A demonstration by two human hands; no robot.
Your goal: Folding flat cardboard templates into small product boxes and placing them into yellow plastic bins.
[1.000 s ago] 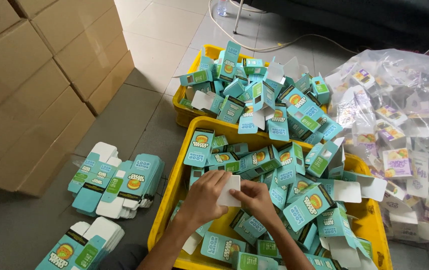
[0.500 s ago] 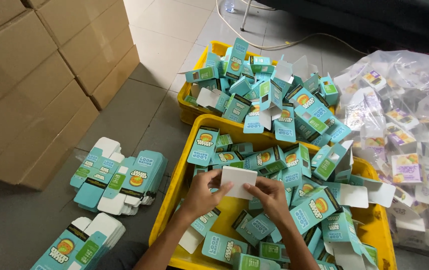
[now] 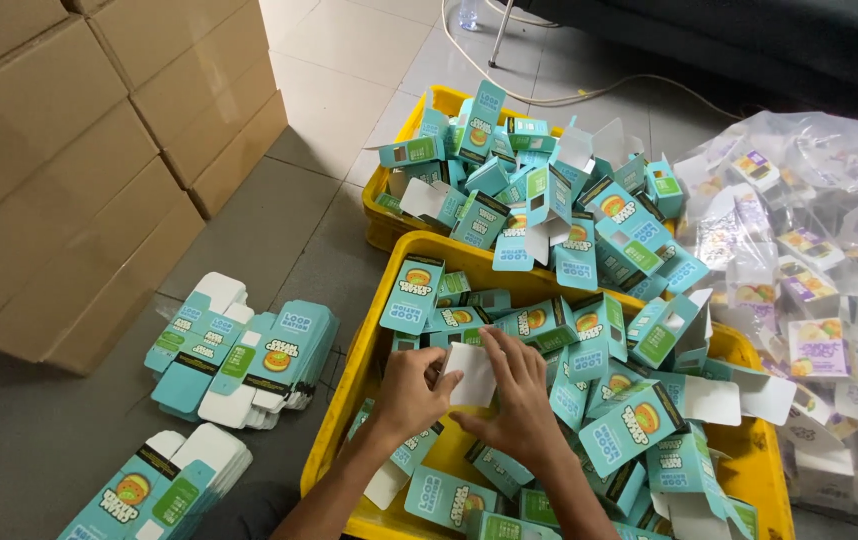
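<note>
Both my hands hold one small carton (image 3: 472,374), its white inner side facing up, above the near yellow crate (image 3: 364,345). My left hand (image 3: 411,387) grips its left edge. My right hand (image 3: 516,393) lies over its right side with fingers spread across it. The crate under them is filled with several loose teal cartons (image 3: 621,420), partly folded, with open flaps. A second yellow crate (image 3: 386,225) behind it is heaped with the same teal cartons.
Stacks of flat teal carton blanks (image 3: 249,360) lie on the grey floor at left, with another stack (image 3: 164,485) nearer me. Brown cardboard boxes (image 3: 69,160) are piled at far left. A clear plastic bag (image 3: 809,290) of purple-and-white cartons sits at right. A cable (image 3: 589,95) crosses the tiled floor behind.
The carton was lifted and opened out between my hands, then lowered again. My right hand has slid over its top. The view has shifted slightly.
</note>
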